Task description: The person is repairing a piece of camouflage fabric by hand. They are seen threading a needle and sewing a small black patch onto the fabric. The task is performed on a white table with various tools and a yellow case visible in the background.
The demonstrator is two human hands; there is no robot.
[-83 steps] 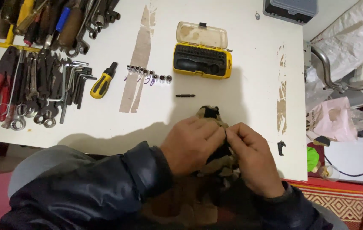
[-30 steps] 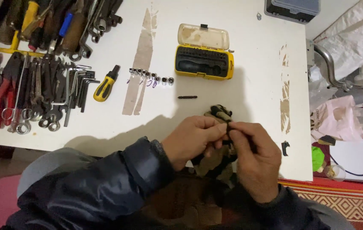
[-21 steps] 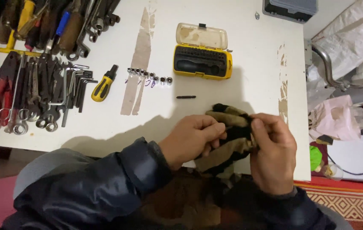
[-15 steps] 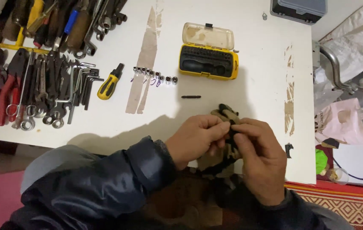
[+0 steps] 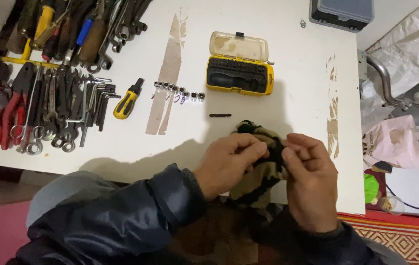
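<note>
Your left hand (image 5: 229,164) and right hand (image 5: 310,184) both pinch the camouflage cloth (image 5: 263,169) at the table's (image 5: 293,73) near edge, near the screwdriver bit (image 5: 220,115).

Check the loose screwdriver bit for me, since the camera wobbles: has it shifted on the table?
No. The screwdriver bit lies just below the yellow bit case, right of the sockets, as before.

Upper left of frame: pliers and wrenches (image 5: 47,105) lie on the bench (image 5: 293,68).
Centre: row of sockets (image 5: 179,92), bit case (image 5: 239,68) to its right.
Lower centre: cloth (image 5: 263,167) at the bench's near edge, a loose bit (image 5: 220,115) just above it.
</note>
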